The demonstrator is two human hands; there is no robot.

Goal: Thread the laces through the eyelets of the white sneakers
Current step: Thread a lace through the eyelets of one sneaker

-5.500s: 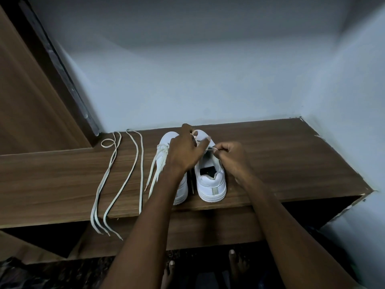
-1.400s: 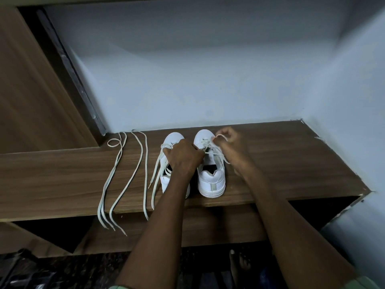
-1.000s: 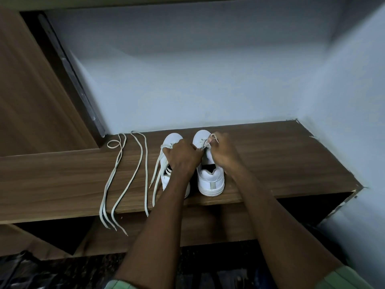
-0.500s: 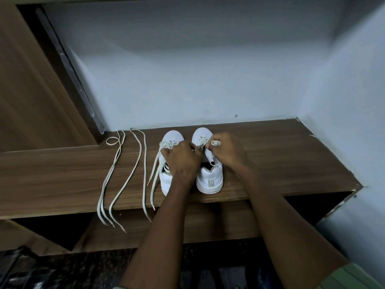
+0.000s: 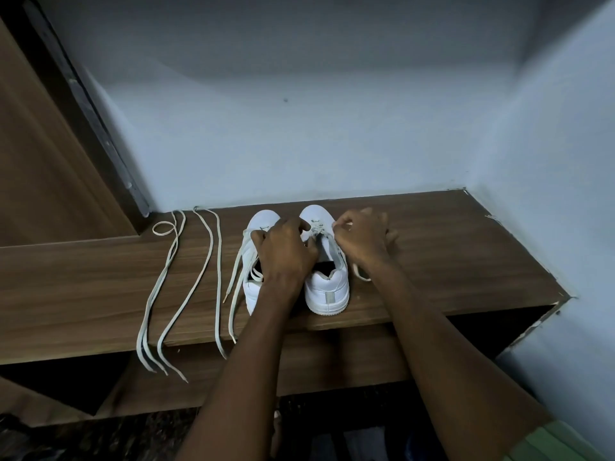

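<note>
- A brown wooden shelf [image 5: 432, 261] is seen in a corner, with pale blue walls [image 5: 299, 128] behind it and on the right.
- A wooden panel [image 5: 43, 161] is seen on the left.
- Two white shoes are set side by side on the shelf, heels near the front edge: a left shoe [image 5: 254, 287] and a right shoe [image 5: 327, 287].
- Two loose laces [image 5: 186, 284] are laid flat on the shelf, left of the shoes, with their ends hung over the edge.
- Another lace [image 5: 241, 261] is hung off the left shoe.
- The right shoe's lace [image 5: 316, 231] is pinched by the left hand [image 5: 286, 254], which is curled.
- The lace is also gripped by the curled fingers of the right hand [image 5: 361, 241].
</note>
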